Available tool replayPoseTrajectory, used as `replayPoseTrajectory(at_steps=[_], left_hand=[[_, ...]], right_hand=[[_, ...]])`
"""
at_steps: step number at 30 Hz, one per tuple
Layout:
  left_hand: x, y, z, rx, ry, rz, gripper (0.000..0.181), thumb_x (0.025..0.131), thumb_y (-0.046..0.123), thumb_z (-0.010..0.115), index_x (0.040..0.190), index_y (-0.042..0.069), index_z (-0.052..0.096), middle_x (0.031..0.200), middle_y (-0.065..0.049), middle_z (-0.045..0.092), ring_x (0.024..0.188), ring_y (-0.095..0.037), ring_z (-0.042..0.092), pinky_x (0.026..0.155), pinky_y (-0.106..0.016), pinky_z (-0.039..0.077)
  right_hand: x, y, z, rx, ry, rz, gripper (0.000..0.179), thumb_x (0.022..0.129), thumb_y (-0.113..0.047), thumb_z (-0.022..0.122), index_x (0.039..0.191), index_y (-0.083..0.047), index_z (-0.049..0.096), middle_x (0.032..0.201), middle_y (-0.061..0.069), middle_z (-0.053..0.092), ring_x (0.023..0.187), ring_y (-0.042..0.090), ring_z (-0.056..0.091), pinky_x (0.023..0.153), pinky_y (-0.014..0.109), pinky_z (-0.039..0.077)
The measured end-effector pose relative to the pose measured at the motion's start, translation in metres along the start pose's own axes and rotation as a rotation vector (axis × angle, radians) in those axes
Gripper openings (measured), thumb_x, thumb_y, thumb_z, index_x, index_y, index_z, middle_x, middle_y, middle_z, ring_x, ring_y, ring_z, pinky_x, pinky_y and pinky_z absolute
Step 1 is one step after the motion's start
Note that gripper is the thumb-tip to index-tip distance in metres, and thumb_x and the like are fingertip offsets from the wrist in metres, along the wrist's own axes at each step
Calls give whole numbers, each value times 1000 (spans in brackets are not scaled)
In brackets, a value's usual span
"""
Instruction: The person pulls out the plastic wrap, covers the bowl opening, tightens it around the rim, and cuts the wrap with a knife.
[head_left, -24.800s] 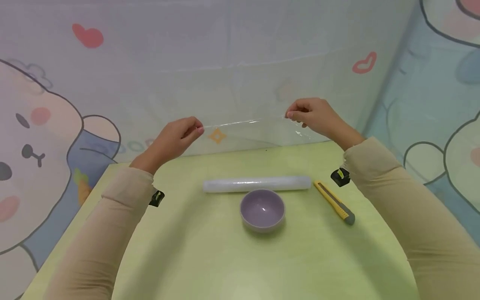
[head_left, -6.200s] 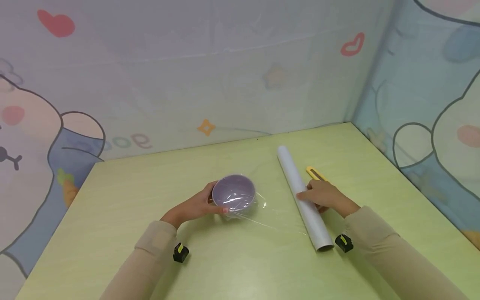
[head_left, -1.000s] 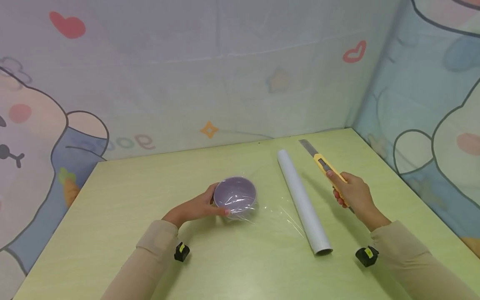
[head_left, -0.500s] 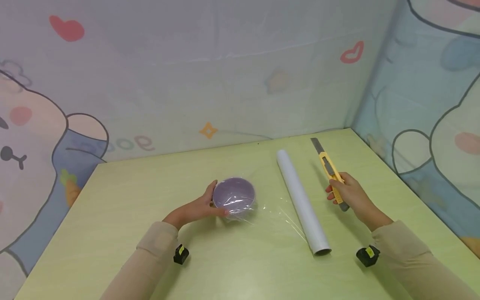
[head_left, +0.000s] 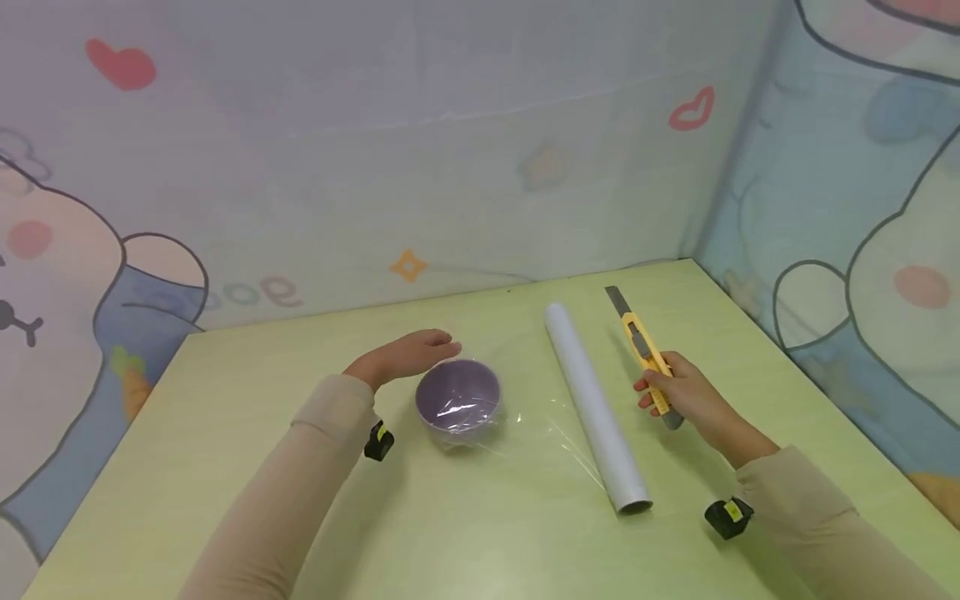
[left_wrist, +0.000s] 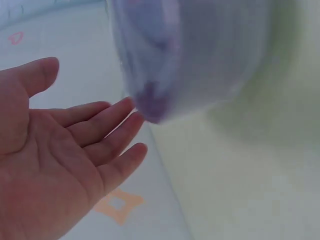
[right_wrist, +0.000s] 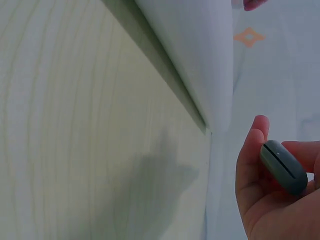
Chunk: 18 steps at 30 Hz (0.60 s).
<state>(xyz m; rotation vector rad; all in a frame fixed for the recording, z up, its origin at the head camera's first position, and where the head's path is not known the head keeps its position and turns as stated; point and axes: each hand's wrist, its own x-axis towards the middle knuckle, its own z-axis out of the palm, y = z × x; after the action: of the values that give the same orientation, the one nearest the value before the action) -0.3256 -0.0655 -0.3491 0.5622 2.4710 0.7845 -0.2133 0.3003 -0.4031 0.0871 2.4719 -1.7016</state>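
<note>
My left hand (head_left: 411, 353) hovers at the far left rim of a purple bowl (head_left: 457, 396), its fingers loosely extended and holding nothing. In the left wrist view the open palm (left_wrist: 55, 160) faces the blurred bowl (left_wrist: 215, 55). Clear plastic wrap (head_left: 540, 433) lies over the bowl and stretches right to a white wrap roll (head_left: 596, 408). To the right of that roll, my right hand (head_left: 693, 396) grips a yellow utility knife (head_left: 647, 350) by its handle, blade out and pointing away. The right wrist view shows the knife's grey end (right_wrist: 283, 167) between fingers and thumb.
All this is on a pale green table (head_left: 495, 542) against a cartoon-printed backdrop (head_left: 360, 167). A black wrist camera (head_left: 378, 440) sits below the left cuff and another wrist camera (head_left: 729, 517) below the right one.
The right hand took up the knife from the table, and its blade is out. In the last half second my left hand let go of the bowl's side and moved up to its far rim.
</note>
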Motion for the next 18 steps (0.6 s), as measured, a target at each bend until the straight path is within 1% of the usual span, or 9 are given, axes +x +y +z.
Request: replayPoseTrajectory(at_steps=[4, 7, 10, 12, 13, 14, 16, 17, 18], left_hand=[[18, 17, -10, 96, -64, -4, 54, 97, 42, 36, 138, 7, 38, 143, -11, 38, 132, -28, 36, 108, -45, 28], [32, 25, -10, 147, -115, -7, 46, 98, 37, 35, 128, 3, 45, 135, -14, 46, 125, -29, 45, 104, -43, 33], [42, 30, -9, 199, -149, -28, 42, 99, 32, 35, 125, 2, 48, 132, -15, 50, 121, -27, 49, 101, -41, 36], [47, 33, -8, 225, -173, -46, 33, 99, 30, 35, 109, 3, 52, 116, -12, 56, 107, -21, 54, 92, -36, 40], [50, 34, -8, 241, -184, -55, 32, 99, 29, 34, 98, 4, 54, 102, -9, 59, 92, -18, 55, 84, -33, 42], [52, 35, -7, 261, -190, -61, 33, 99, 29, 35, 89, 6, 56, 89, -5, 59, 78, -13, 53, 79, -30, 42], [56, 36, -5, 300, -207, -79, 39, 99, 29, 34, 66, 11, 46, 65, 2, 45, 58, -9, 38, 68, -27, 38], [59, 36, -4, 316, -213, -86, 43, 99, 29, 35, 59, 14, 38, 58, 4, 36, 52, -9, 29, 65, -27, 35], [61, 37, -3, 331, -212, -94, 46, 99, 29, 35, 55, 16, 35, 53, 6, 32, 48, -8, 25, 63, -26, 35]], right_hand=[[-4, -5, 7, 16, 1, -7, 41, 100, -18, 35, 129, 9, 24, 100, 15, 57, 69, 7, 60, 65, 28, 52], [-8, -8, 12, 30, 7, -7, 40, 100, -17, 36, 128, 9, 24, 98, 13, 58, 68, 8, 60, 64, 29, 52], [-12, -12, 18, 48, -15, -8, 40, 100, -17, 36, 128, 9, 25, 97, 13, 58, 67, 9, 60, 63, 29, 52], [-14, -14, 23, 50, -39, -12, 40, 99, -16, 37, 128, 9, 25, 96, 14, 58, 66, 9, 60, 62, 29, 51], [-16, -15, 26, 48, -50, -16, 40, 99, -16, 37, 127, 9, 26, 96, 14, 58, 66, 9, 59, 62, 29, 51], [-17, -16, 28, 47, -59, -19, 39, 99, -16, 37, 127, 9, 26, 96, 15, 58, 65, 10, 59, 61, 29, 51], [-18, -18, 32, 41, -70, -28, 38, 99, -15, 37, 126, 9, 27, 96, 17, 57, 64, 10, 59, 60, 29, 51], [-18, -20, 34, 37, -70, -32, 37, 99, -15, 37, 125, 9, 28, 96, 17, 57, 63, 11, 59, 60, 29, 51], [-19, -21, 35, 34, -68, -37, 37, 99, -15, 37, 125, 9, 28, 96, 16, 57, 63, 11, 59, 59, 29, 51]])
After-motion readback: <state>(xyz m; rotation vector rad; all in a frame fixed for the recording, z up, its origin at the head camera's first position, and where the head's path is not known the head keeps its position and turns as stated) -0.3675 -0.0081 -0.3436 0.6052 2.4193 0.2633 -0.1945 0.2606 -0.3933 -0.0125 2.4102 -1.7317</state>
